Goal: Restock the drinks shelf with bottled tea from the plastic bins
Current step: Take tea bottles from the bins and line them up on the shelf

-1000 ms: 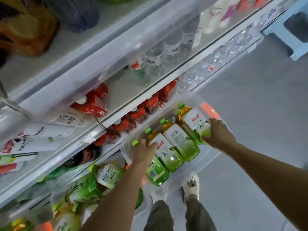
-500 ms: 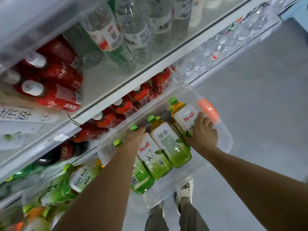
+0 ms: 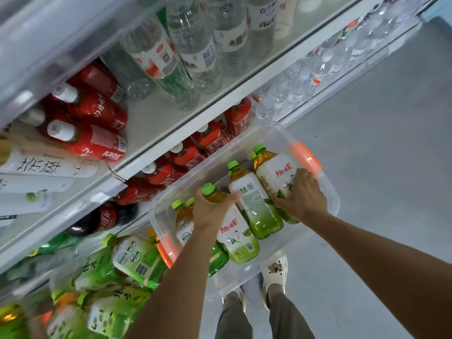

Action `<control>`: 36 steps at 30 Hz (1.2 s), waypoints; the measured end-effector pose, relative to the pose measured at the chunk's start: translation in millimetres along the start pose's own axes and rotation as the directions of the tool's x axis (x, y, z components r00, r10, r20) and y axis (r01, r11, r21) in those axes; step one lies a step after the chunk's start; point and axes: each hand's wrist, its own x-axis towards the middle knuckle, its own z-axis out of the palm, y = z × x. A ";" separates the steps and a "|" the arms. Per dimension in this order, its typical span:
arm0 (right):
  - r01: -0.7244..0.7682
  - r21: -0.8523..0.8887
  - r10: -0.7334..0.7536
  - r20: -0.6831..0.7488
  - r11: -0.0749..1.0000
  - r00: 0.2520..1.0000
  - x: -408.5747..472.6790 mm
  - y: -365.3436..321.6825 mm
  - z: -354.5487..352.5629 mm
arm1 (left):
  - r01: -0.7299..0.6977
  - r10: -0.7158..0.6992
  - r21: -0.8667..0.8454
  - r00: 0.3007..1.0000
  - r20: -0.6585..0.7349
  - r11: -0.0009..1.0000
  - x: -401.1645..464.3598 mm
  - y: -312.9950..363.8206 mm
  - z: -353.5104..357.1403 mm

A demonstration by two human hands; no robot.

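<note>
Both arms extended, left hand [image 3: 212,208] grip curled, right hand [image 3: 301,195] grip curled

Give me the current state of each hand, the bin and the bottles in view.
left hand: grips the shoulder of a green tea bottle lying in the bin
right hand: fingers curled round another green tea bottle at the bin's far end
clear plastic bin: open, no lid, several capped tea bottles lying inside
red juice bottles: capped, on the shelf

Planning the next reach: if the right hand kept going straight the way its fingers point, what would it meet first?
Likely the orange handle on the clear bin wall, just past the right hand, which grips a green tea bottle. Depth is unclear.
</note>
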 end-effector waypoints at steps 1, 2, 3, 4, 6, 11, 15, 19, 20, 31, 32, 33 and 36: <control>0.003 0.013 -0.003 0.000 1.000 1.000 -2.4 -0.4 -1.6 | -0.025 0.027 0.036 0.998 -0.058 0.999 -6.0 1.0 3.7; 0.005 0.027 -0.005 -0.002 1.000 1.000 -4.7 -0.9 -3.4 | -0.024 0.032 0.072 0.994 -0.104 0.997 -9.8 3.1 7.2; 0.007 0.040 -0.007 -0.004 0.999 1.000 -7.4 -1.0 -5.8 | 0.000 0.012 0.102 0.994 -0.112 0.995 -10.6 5.1 9.6; 0.008 0.052 -0.007 -0.006 0.999 1.000 -10.0 -1.5 -8.8 | 0.032 -0.021 0.124 0.995 -0.097 0.992 -9.6 8.3 10.3; 0.017 0.073 -0.016 -0.007 0.997 1.000 -16.3 -2.7 -16.5 | 0.094 -0.088 0.149 0.995 -0.042 0.984 -6.3 14.7 6.8; 0.043 0.163 -0.045 0.010 0.986 0.999 -38.7 -8.1 -38.5 | 0.081 -0.074 0.197 0.996 -0.041 0.977 -18.1 12.7 -14.3; 0.028 0.349 -0.053 0.062 0.937 0.997 -56.6 -15.0 -62.3 | -0.024 0.034 0.157 0.997 -0.063 0.987 -42.9 10.3 -36.7; 0.010 0.508 -0.096 0.144 0.861 0.985 -80.8 -30.2 -91.4 | -0.088 0.086 0.072 0.996 0.030 0.993 -74.7 24.3 -70.2; 0.014 0.536 -0.116 0.157 0.844 0.981 -88.2 -34.9 -99.5 | -0.110 0.108 0.046 0.993 0.045 0.993 -84.8 28.4 -80.5; 0.109 0.705 -0.480 0.354 0.701 0.802 -174.5 -100.2 -226.3 | -0.335 0.417 -0.392 0.897 0.147 0.857 -212.8 77.4 -222.4; 0.117 0.716 -0.513 0.365 0.688 0.777 -184.8 -108.6 -236.5 | -0.352 0.445 -0.454 0.888 0.113 0.818 -223.8 82.4 -233.4; 0.124 0.729 -0.542 0.372 0.673 0.753 -195.9 -117.5 -245.5 | -0.371 0.472 -0.514 0.878 0.077 0.773 -234.2 86.9 -243.8; 0.124 0.783 -0.609 0.363 0.609 0.705 -229.3 -145.6 -263.0 | -0.390 0.500 -0.657 0.866 -0.024 0.645 -268.6 103.3 -270.7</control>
